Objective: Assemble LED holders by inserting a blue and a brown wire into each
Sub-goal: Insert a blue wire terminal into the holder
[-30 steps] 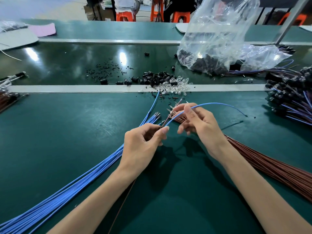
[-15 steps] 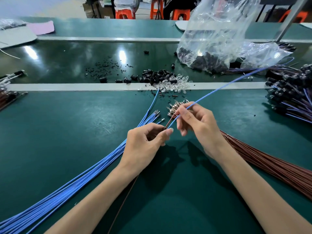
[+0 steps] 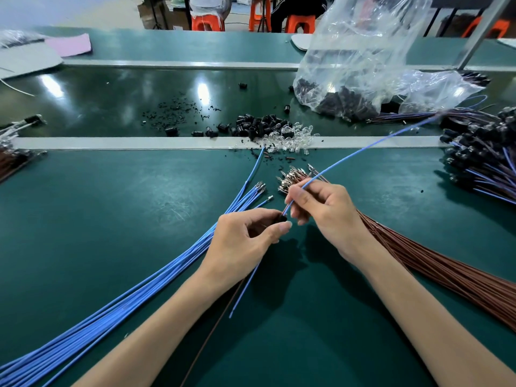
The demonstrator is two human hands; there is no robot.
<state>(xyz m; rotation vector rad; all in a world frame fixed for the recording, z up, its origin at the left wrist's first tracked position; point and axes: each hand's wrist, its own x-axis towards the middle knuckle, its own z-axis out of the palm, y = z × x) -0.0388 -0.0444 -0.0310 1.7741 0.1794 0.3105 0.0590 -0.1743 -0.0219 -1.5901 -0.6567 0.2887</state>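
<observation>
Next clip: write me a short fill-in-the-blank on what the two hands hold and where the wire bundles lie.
1. The single wire pinched by the right hand is ____ in colour.
2. The left hand grips a small LED holder coloured ____.
3. The brown wire bundle lies on the person's ____ side.

Missing words: blue; black; right.

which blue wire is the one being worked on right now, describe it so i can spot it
On the green table, two hands meet between a blue bundle and a brown bundle. The right hand pinches one blue wire, its lower end by the black holder in the left hand. Unlike the bundled ones, it rises off the table, slanting up right.
</observation>
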